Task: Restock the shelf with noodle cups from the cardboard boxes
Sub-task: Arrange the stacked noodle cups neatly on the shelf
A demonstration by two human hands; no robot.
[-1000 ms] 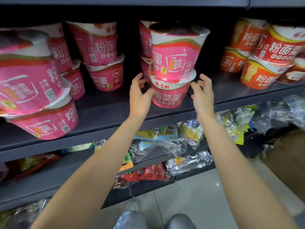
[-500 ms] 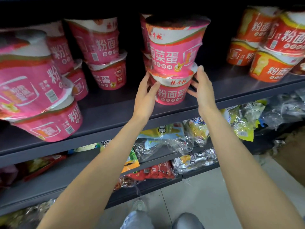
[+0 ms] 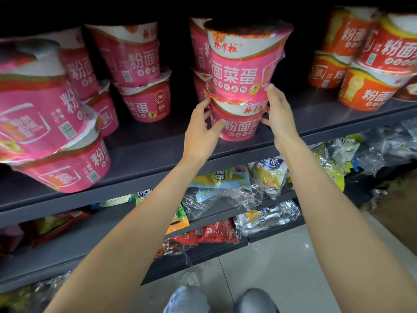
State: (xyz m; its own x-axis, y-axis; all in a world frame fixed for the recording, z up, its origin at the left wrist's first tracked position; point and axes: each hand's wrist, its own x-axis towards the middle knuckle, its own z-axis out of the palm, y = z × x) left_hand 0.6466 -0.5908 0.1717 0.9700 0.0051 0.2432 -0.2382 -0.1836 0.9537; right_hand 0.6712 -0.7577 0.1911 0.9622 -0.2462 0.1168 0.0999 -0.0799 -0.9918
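Observation:
Two pink noodle cups are stacked on the dark grey shelf (image 3: pixel 158 152) in the middle of the head view. The lower pink cup (image 3: pixel 240 123) stands on the shelf, and the upper pink cup (image 3: pixel 243 64) rests on its lid. My left hand (image 3: pixel 203 129) presses the lower cup's left side with thumb and fingers. On the other side, my right hand (image 3: pixel 278 114) is against the lower cup, its fingertips reaching the base of the upper cup. No cardboard box interior shows.
More pink cup stacks stand at the left (image 3: pixel 45 123) and behind (image 3: pixel 135 71). Orange cups (image 3: pixel 370 64) fill the shelf's right end. Lower shelves hold snack bags (image 3: pixel 225 193). A brown cardboard box (image 3: pixel 397 206) sits at the right on the tiled floor (image 3: pixel 282 263).
Both hands closed in from beside the stack onto the lower cup, and the stack turned, so different print now faces me. The view moved closer to the shelf.

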